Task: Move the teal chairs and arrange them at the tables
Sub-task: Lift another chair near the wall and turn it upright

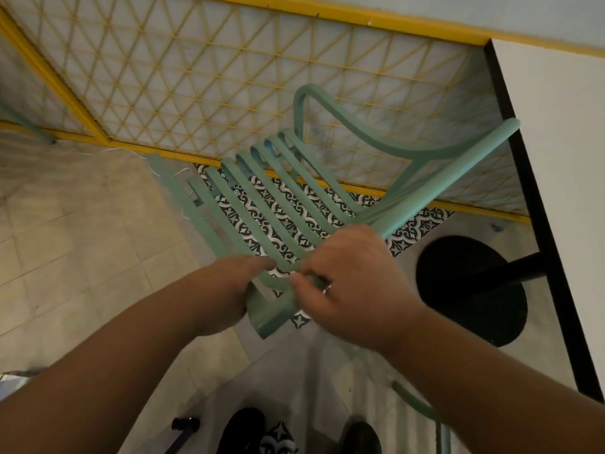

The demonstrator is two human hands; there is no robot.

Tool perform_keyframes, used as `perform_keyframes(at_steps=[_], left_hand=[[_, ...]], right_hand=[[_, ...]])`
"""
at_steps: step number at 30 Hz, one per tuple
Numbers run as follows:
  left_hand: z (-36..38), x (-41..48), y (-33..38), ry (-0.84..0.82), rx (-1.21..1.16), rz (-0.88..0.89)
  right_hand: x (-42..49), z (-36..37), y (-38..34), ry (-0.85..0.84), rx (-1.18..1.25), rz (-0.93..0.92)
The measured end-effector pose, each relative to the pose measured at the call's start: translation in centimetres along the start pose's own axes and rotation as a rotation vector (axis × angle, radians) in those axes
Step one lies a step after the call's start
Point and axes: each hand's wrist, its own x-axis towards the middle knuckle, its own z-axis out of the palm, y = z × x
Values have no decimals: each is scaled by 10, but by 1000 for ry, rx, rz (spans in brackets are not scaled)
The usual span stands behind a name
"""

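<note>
A teal slatted chair [288,198] is lifted off the floor and tilted, its curved armrest toward the yellow lattice fence. My left hand [226,290] grips the near edge of the chair from the left. My right hand [350,280] is closed over the same edge and the slat ends from above. A white table [563,165] with a black rim stands at the right, right beside the chair's arm. Another teal chair part [422,404] shows at the lower right, behind my right forearm.
A yellow lattice fence [196,80] runs across the back. The table's round black base [471,290] sits on the floor at the right. Patterned black-and-white tiles [419,224] lie under the chair; beige tiles spread left. My dark shoes [242,430] show at the bottom.
</note>
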Motion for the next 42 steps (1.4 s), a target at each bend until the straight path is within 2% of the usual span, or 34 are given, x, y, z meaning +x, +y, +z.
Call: perform_keyframes(at_steps=[4,7,9,12,17,21,29,42], left_hand=[[-6,-23,25,82,-57,-80],[-22,-33,48,171,-364,-183],[-28,-37,71,217,-399,-131],[-20,-35,108,212,-251,-69],[9,-13,121,437,152,-60],[12,-9,122,467,140,-105],[19,-6,112,527,174,-75],[15,-22,74,556,233,111]], right_hand=[[3,-23,62,53,2,29],[8,-32,106,120,-41,-7],[12,-36,127,131,-70,-36],[19,-38,151,119,-134,-86],[29,-45,184,152,-188,-76],[34,-50,194,198,-210,-42],[37,-40,187,247,-278,23],[4,-33,158,234,-293,104]])
